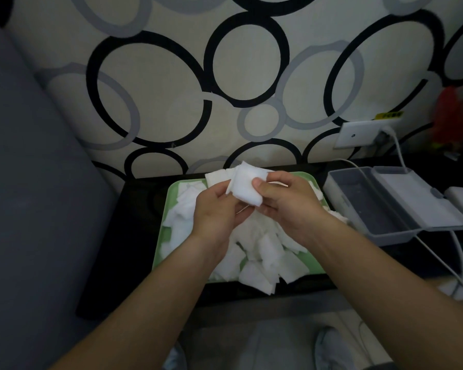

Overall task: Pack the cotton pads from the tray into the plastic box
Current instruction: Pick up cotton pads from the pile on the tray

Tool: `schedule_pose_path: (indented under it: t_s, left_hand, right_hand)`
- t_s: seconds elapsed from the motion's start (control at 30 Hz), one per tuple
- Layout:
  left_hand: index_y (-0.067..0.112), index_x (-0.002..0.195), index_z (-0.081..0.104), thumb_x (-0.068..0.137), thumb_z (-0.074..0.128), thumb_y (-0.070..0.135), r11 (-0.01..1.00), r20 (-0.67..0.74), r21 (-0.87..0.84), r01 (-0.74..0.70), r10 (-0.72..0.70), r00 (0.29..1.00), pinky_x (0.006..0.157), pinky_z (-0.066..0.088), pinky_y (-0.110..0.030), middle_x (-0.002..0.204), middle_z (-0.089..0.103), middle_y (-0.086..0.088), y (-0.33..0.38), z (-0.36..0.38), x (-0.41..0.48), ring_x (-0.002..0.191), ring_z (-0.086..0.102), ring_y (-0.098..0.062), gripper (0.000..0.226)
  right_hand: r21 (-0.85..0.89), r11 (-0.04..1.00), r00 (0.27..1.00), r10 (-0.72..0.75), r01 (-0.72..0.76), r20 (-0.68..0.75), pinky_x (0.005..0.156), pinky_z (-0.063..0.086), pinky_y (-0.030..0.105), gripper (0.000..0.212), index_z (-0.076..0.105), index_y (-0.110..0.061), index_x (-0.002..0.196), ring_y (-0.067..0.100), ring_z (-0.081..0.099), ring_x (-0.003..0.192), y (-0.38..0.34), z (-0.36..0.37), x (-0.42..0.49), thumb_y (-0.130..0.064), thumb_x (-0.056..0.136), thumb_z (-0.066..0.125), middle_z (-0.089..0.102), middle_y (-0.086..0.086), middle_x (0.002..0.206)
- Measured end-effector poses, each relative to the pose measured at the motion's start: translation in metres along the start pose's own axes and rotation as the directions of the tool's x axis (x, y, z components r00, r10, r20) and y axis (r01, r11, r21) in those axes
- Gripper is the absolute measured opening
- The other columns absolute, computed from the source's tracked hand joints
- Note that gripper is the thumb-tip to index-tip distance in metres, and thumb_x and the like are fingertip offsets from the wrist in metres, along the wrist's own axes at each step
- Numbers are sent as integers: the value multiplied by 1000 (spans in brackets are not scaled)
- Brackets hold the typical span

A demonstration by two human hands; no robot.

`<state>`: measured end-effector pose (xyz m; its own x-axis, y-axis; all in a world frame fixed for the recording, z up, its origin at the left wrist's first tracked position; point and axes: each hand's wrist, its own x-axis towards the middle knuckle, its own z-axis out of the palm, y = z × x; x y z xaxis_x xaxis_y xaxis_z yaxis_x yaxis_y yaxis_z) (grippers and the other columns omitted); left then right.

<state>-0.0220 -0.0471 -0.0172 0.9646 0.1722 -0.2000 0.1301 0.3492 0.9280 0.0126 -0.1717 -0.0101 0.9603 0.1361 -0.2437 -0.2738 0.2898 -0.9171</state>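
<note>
The wall [171,62] is covered with cream wallpaper patterned with black and grey rings. A grey upholstered seat [24,182] is seen at the left. A black worktop [139,209] is set against the wall. At the right a white socket plate [358,134] is mounted, with a white cable [400,153] plugged in. The room is dimly lit.

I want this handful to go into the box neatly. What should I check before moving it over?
1. Grip: ok, left hand and right hand both pinch the held pads.
2. Alignment: not ok, held pads fan out at the top.
3. Opening: ok, plastic box has its lid folded back.
4. Room: ok, box looks empty.
5. Obstruction: cannot tell whether the white cable crosses the opening.
</note>
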Motion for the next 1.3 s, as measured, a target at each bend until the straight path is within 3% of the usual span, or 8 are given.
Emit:
schedule_pose_path:
  t_s: [0.3,0.4,0.57,0.7,0.87,0.97,1.1,1.3]
  left_hand:
    - [10,111,68,102,51,26,992,-36,-92,91,-95,995,79,59,-35,100,76,-11,2,3,1,93,74,-24,25]
    - [9,110,71,93,66,17,996,-15,85,15,-13,1000,83,59,-32,103,76,-9,-3,1,1,98,73,-23,20]
    - [8,114,68,89,67,6,986,-99,164,13,3,995,73,59,-27,109,72,-12,-6,-7,10,101,70,-24,24]
    - [20,95,69,90,65,5,976,-93,218,0,21,995,70,59,-26,101,73,-6,-4,-8,7,94,70,-20,16]
    - [22,90,68,89,65,5,966,-71,257,-17,37,997,70,60,-26,96,72,-6,-5,-4,3,90,68,-20,17]
    - [22,90,68,89,65,5,964,-71,264,-21,41,997,71,61,-27,96,72,-5,-5,-4,3,90,68,-20,18]
    - [19,97,70,89,65,8,964,-118,267,-13,45,992,74,61,-28,101,72,-5,-6,-9,7,96,69,-19,14]
    - [20,100,67,91,66,11,974,-159,226,-12,49,986,72,58,-23,105,70,-3,-9,-5,9,95,68,-17,13]
  right_hand:
    - [-235,969,992,-101,82,-72,68,60,35,12,60,-15,90,27,70,84,2,-3,-2,-14,89,72,66,9,91]
    - [-421,901,992,-125,102,-27,64,58,36,20,61,-13,96,20,70,69,0,-9,-4,-30,91,68,72,10,87]
    - [-794,552,967,-130,253,218,63,51,27,6,65,-26,95,11,67,65,-8,-46,-1,-31,94,62,72,-2,82]
    - [-860,197,872,44,471,487,80,50,22,32,66,-39,108,7,59,87,5,-60,-4,-16,87,71,56,-10,109]
    - [-842,130,844,59,523,533,85,44,21,26,68,-39,105,3,46,90,19,-53,-4,-27,84,76,46,-8,108]
    - [-822,179,834,19,540,552,82,39,16,12,72,-35,90,1,47,91,18,-55,0,-28,82,77,49,-9,105]
    - [-737,552,909,-104,391,404,80,47,18,8,69,-26,83,6,61,94,6,-59,3,-20,85,75,63,-6,101]
    - [-156,988,1000,-4,7,19,86,52,38,12,59,-11,82,24,63,92,-5,-49,6,-3,91,60,66,7,92]
